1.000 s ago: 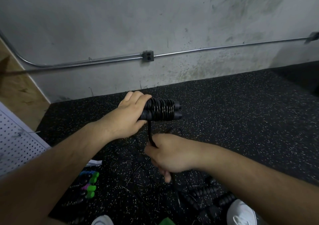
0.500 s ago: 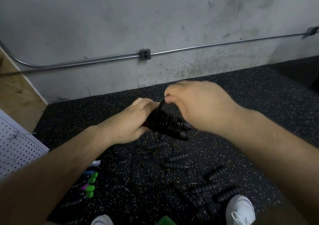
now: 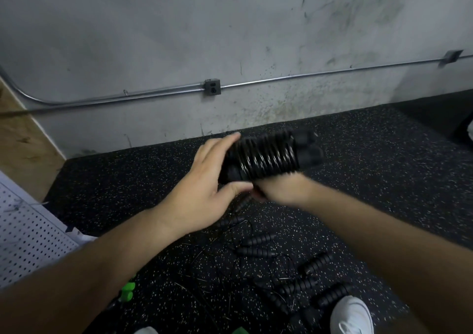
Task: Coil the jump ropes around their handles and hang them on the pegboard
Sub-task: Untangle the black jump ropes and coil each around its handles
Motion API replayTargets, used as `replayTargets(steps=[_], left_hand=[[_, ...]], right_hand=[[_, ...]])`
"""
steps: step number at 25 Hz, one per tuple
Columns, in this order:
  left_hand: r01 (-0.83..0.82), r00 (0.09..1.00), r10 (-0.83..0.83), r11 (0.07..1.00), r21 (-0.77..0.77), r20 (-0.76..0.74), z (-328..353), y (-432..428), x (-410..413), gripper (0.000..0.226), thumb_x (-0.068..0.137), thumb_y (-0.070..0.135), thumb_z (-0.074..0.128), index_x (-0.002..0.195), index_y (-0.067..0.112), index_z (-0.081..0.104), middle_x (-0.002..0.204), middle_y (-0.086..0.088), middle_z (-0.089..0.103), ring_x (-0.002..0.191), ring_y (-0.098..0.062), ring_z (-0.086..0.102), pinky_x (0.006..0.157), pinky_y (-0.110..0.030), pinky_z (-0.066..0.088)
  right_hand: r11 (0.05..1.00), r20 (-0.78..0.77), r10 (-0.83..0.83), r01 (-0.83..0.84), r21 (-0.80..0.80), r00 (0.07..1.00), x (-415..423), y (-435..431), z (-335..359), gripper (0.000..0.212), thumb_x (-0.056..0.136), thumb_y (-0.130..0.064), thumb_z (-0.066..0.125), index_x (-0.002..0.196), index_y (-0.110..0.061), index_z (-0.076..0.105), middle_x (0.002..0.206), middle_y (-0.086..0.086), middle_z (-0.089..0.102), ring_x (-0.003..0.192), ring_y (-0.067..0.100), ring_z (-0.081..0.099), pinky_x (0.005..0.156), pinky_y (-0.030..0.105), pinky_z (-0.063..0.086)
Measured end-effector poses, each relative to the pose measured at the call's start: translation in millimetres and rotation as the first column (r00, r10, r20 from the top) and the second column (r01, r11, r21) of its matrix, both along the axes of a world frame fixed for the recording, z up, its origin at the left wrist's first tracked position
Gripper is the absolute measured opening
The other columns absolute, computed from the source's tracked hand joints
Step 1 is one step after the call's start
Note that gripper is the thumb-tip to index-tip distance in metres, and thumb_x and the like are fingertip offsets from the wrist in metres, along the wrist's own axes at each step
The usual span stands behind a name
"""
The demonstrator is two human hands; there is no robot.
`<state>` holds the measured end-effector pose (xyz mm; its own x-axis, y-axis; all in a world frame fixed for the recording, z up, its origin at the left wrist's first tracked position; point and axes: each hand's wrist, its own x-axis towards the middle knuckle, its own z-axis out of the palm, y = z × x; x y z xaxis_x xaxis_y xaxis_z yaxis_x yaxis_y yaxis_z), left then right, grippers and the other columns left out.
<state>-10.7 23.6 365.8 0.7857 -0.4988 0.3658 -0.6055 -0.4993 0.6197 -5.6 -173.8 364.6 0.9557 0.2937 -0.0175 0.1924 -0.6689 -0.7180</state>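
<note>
Coiling nearly done | left hand clasps handles | right hand under handles, grip hidden | next, likely: tuck rope tail, hang on pegboard

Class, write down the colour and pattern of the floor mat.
The floor mat is black with small pale speckles; the head view shows it best.

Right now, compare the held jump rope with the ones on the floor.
The held jump rope has its cord coiled round paired handles; the floor jump ropes have loose, tangled cords. The held jump rope is lifted; the floor jump ropes lie scattered. Both have black handles.
</note>
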Motion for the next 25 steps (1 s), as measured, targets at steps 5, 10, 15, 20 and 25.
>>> replayTargets(steps=[5,10,15,20,25], left_hand=[[-0.256,0.953,0.241,0.964,-0.067,-0.183,-8,2,23,0.063,0.097,0.031,0.064,0.149,0.017,0.032,0.134,0.009,0.036,0.122,0.002,0.033,0.106,-0.012,0.026],[-0.263,0.946,0.204,0.939,-0.224,-0.253,-7,9,29,0.063,0.1,0.027,0.059,0.142,0.049,0.018,0.136,0.004,0.044,0.128,-0.011,0.044,0.109,-0.021,0.033],[-0.282,0.927,0.165,0.898,-0.337,-0.336,0,11,27,0.054,0.101,0.03,0.058,0.132,0.055,0.023,0.132,0.003,0.052,0.121,-0.006,0.056,0.107,-0.027,0.044],[-0.269,0.873,-0.004,0.829,-0.49,-0.487,3,16,29,0.067,0.073,0.046,0.074,0.126,0.033,0.035,0.131,-0.003,0.062,0.127,-0.017,0.059,0.113,-0.048,0.042],[-0.244,0.875,-0.044,0.82,-0.517,-0.483,3,13,24,0.048,0.094,0.013,0.068,0.123,0.033,0.035,0.114,-0.009,0.07,0.106,-0.024,0.068,0.104,-0.057,0.049]], right_hand=[[0.99,0.211,0.027,0.003,-0.143,0.977,-8,47,-11,0.018,0.104,-0.015,0.039,0.088,-0.017,0.045,0.072,-0.008,0.045,0.06,0.005,0.042,0.051,0.016,0.028],[0.989,0.386,-0.144,0.126,0.074,0.911,-11,54,2,0.015,0.098,-0.016,0.053,0.084,-0.015,0.056,0.077,-0.007,0.057,0.069,0.006,0.052,0.061,0.019,0.036],[0.905,0.241,-0.255,0.143,0.401,0.936,-25,56,20,0.033,0.084,-0.02,0.076,0.114,-0.028,0.063,0.096,-0.015,0.07,0.092,-0.003,0.066,0.084,0.014,0.052],[0.892,0.325,-0.228,0.064,0.447,0.918,-22,50,22,0.042,0.089,-0.02,0.075,0.127,-0.03,0.059,0.102,-0.012,0.069,0.096,0.003,0.066,0.085,0.022,0.054],[0.937,0.44,-0.239,0.088,0.337,0.866,-9,42,21,0.058,0.094,-0.027,0.068,0.148,-0.018,0.048,0.11,-0.01,0.041,0.1,-0.002,0.051,0.095,0.012,0.046]])
